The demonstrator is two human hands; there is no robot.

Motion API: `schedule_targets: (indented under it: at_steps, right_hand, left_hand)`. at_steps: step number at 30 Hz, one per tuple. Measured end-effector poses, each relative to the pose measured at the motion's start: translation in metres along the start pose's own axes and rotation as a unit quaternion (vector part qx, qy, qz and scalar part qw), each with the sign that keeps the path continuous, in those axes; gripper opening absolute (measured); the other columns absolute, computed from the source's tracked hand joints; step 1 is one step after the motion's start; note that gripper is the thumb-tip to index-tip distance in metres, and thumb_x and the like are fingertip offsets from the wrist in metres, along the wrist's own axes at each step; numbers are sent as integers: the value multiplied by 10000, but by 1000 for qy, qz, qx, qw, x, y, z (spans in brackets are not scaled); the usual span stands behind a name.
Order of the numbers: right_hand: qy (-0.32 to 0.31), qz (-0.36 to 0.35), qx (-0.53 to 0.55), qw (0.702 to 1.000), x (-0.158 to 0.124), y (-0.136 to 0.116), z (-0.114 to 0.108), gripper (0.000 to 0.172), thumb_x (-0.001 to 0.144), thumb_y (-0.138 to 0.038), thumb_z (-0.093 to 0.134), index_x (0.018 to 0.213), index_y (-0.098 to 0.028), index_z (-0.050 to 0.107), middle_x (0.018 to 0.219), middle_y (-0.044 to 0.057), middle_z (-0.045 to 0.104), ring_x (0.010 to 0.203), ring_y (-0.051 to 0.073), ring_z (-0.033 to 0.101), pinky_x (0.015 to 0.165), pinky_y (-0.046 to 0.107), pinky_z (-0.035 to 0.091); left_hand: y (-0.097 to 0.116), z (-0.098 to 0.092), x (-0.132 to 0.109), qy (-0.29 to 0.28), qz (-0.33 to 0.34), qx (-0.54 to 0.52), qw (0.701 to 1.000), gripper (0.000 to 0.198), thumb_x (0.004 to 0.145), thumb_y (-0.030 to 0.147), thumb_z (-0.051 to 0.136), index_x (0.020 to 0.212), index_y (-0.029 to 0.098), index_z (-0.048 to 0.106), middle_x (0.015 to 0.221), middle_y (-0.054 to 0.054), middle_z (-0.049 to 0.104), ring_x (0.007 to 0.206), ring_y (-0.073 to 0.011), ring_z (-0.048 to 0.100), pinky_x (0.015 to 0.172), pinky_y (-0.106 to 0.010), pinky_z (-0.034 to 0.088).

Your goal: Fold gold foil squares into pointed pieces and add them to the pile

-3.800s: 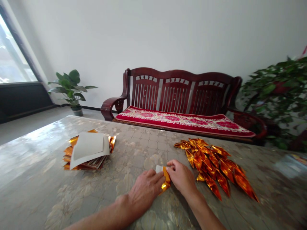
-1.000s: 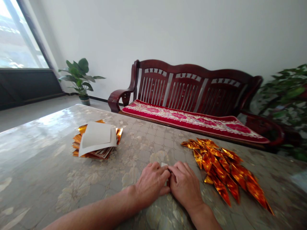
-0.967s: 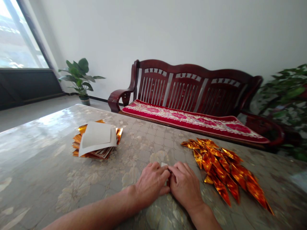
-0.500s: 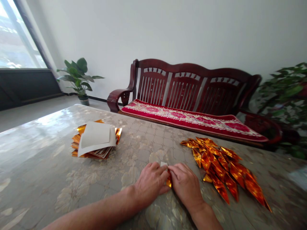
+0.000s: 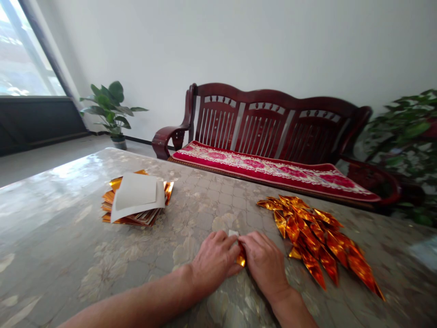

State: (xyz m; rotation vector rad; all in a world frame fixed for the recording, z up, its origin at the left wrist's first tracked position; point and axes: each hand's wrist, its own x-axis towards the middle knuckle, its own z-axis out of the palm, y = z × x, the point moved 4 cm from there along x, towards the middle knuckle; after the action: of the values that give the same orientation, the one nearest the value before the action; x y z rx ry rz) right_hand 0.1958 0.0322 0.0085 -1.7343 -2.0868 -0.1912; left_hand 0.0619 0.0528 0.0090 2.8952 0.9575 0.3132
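Observation:
A small sheet of gold foil paper point(image 5: 241, 258), partly folded with its pale backing showing at the top, lies between my hands on the table. My left hand point(image 5: 215, 255) presses on it from the left, fingers curled over it and hiding much of it. From the right, my right hand point(image 5: 262, 260) pinches its edge with thumb and forefinger. To the right of my right hand lies a pile of folded, pointed gold foil pieces point(image 5: 312, 232). A loose stack of foil-backed paper sheets point(image 5: 136, 196), pale side up, sits at the left.
The table point(image 5: 177, 200) has a glossy, floral-patterned cover. Beyond it stands a dark red wooden bench point(image 5: 262, 123) with a red patterned cushion point(image 5: 273, 171). Potted plants point(image 5: 111, 109) stand at the back left and far right. A blurred clear item point(image 5: 425, 253) lies at the right edge.
Both hands stay in almost the same place on the foil paper, with only a slight shift of the fingers. The stack and the pile have not moved.

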Motion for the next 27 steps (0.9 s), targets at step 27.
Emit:
schedule_targets:
  at_steps: [27]
  right_hand:
    - [44,110,117,986,-1,8,11,279,832,-125,477,1044,-205,639,869,31,713,819,194,680,760,308,508]
  left_hand:
    - [1,4,-1,5,8,4,1000,232,926,371,603,1096,214,588,1118,-25,632,999,-253,553,849,-392,516]
